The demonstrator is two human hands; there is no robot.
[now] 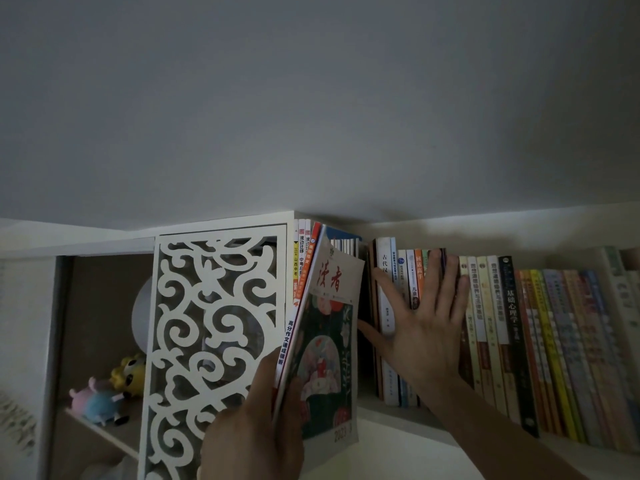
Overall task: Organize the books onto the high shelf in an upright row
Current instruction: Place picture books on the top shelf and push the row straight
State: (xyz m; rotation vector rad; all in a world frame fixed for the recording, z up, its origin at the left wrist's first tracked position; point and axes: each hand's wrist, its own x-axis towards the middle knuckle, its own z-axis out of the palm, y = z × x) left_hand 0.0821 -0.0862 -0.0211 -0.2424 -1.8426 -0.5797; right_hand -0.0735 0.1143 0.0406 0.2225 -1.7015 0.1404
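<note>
On the far left, soft toys (104, 396) sit in an open cubby. Next to them is a white panel (211, 344) cut with curly shapes.

Just right of the panel, the left hand (256, 434) grips a magazine (329, 344) near its bottom edge. The thumb lies on the front cover, and the other fingers curl around behind it. The magazine tilts, with its top leaning right. It has a pale top part with big red letters, and a dark green picture with pink and red flowers below. Its top reaches into the high shelf (391, 410), in front of a few leaning books (300, 268) with red and orange spines.

Right of the magazine is a dark gap. Then comes the right hand (422, 323), fingers straight and spread wide. It presses flat on the spines of a long row of upright books (512, 327). These spines are white, blue, orange, black and yellow. The row runs off to the right along the shelf.
</note>
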